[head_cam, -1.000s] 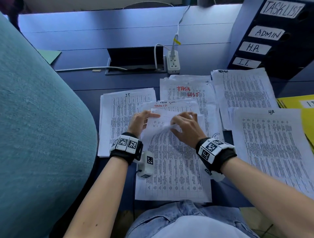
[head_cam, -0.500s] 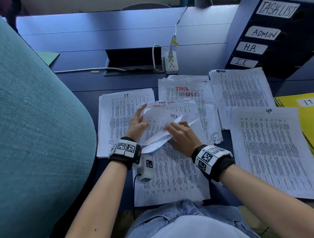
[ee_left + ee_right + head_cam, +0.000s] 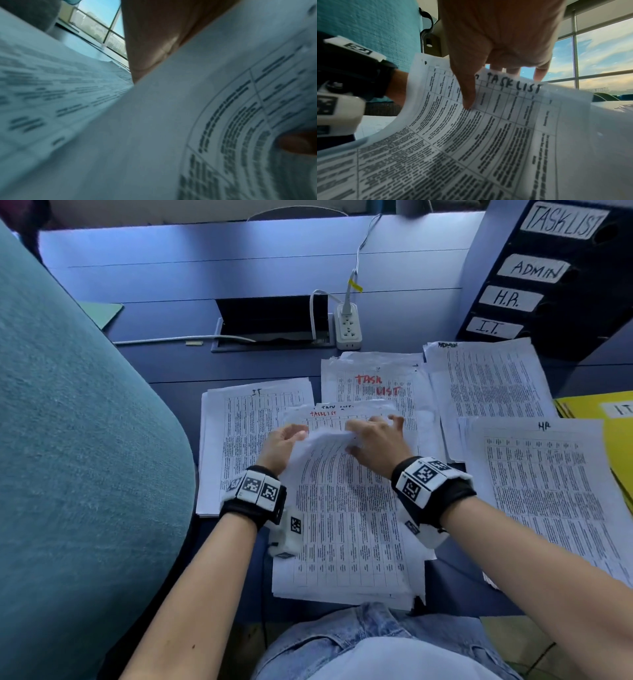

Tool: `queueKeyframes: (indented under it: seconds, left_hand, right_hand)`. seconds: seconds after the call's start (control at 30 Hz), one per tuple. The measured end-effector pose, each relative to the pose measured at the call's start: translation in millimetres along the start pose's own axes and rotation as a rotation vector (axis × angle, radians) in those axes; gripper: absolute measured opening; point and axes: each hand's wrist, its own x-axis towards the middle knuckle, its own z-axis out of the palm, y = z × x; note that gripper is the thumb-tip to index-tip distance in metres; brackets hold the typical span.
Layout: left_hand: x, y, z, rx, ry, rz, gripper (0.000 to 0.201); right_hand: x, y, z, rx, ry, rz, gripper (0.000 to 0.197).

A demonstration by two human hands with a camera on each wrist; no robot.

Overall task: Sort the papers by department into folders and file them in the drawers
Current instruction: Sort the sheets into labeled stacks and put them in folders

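A printed sheet headed TASK LIST [image 3: 329,440] tops the central paper stack [image 3: 346,535] in front of me, its far edge curled up. My left hand [image 3: 287,440] grips the sheet's upper left edge; in the left wrist view the sheet [image 3: 171,121] runs under the palm. My right hand [image 3: 373,440] pinches the upper right part. The right wrist view shows the thumb on the printed face of the sheet [image 3: 488,128] and fingers behind its top edge. Sorted piles lie around: IT [image 3: 239,440], TASK LIST [image 3: 373,385], ADMIN [image 3: 486,381], HR [image 3: 541,481].
A dark drawer unit [image 3: 548,302] labelled TASKLIST, ADMIN, H.R., I.T. stands at the back right. Yellow folders [image 3: 616,433] lie at the right edge. A teal chair back [image 3: 68,440] fills the left. A power strip [image 3: 347,326] and cable hatch [image 3: 270,320] sit behind the piles.
Half a second ago the sheet's top was folded back toward me. Both hands have since moved forward, and the sheet's top edge is at the far end again.
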Motion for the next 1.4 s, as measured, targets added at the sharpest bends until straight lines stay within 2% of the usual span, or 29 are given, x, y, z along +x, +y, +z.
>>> queueKeyframes:
  seconds: [0.1,0.2,0.33,0.5,0.6,0.73,0.8,0.93,1.03,1.07,1.13,1.2,1.23,1.3,1.4]
  left_hand:
    - [25.3,-3.3,-4.7,0.293,0.046,-0.012,0.047]
    - [42.1,-1.4,-10.0,0.545,0.000,-0.070,0.071]
    - [50.9,-0.7,-13.9,0.701,-0.058,-0.110,0.077]
    - [55.6,-6.6,-16.0,0.572,0.013,-0.145,0.067]
    - [56.7,-7.6,-13.9,0.548,0.100,-0.121,0.051]
    - [54.7,-6.4,-11.6,0.407,0.164,0.009,0.021]
    - [49.9,-2.2,-11.7,0.334,0.194,0.098,0.019]
    - [39.5,5.5,-14.4,0.350,0.217,0.250,0.021]
    - [32.3,8.3,-17.5,0.220,0.275,0.282,0.016]
    - [31.2,9.0,-18.7,0.181,0.259,0.268,0.012]
    - [28.8,12.5,-22.0,0.088,0.065,0.183,0.007]
    - [27.2,13.7,-24.3,-0.029,-0.159,0.107,0.022]
    - [26.6,14.0,-26.0,-0.085,-0.221,0.092,0.027]
    - [27.3,11.8,-28.7,-0.168,-0.267,0.104,0.041]
    - [24.2,10.0,-31.1,-0.235,-0.318,0.105,0.017]
  right_hand:
    - [3.2,-3.0,-0.4,-0.035,-0.086,-0.028,0.022]
    - [5.0,-4.9,2.8,-0.025,-0.091,-0.032,0.024]
    - [3.4,-5.1,9.0,-0.026,-0.125,-0.024,0.023]
    - [3.6,-0.1,10.8,-0.032,-0.147,-0.025,0.022]
    - [5.8,2.0,12.4,-0.037,-0.137,-0.036,0.021]
    - [11.4,2.0,14.2,-0.035,-0.158,-0.032,0.018]
    - [15.8,1.8,12.0,-0.031,-0.135,-0.031,0.018]
    - [24.3,-0.8,4.6,-0.086,-0.081,-0.056,0.014]
    - [28.0,-3.5,1.6,-0.097,-0.056,-0.089,0.011]
    - [29.3,-3.8,1.9,-0.086,-0.048,-0.110,0.011]
    - [32.8,-3.5,3.0,-0.055,-0.045,-0.150,0.012]
    - [35.7,-4.6,4.6,-0.012,-0.023,-0.195,0.013]
    - [36.1,-4.9,6.2,0.011,0.001,-0.228,0.013]
    - [34.3,-4.8,10.4,0.046,0.067,-0.280,0.010]
    - [29.1,-5.5,14.6,0.102,0.132,-0.309,0.005]
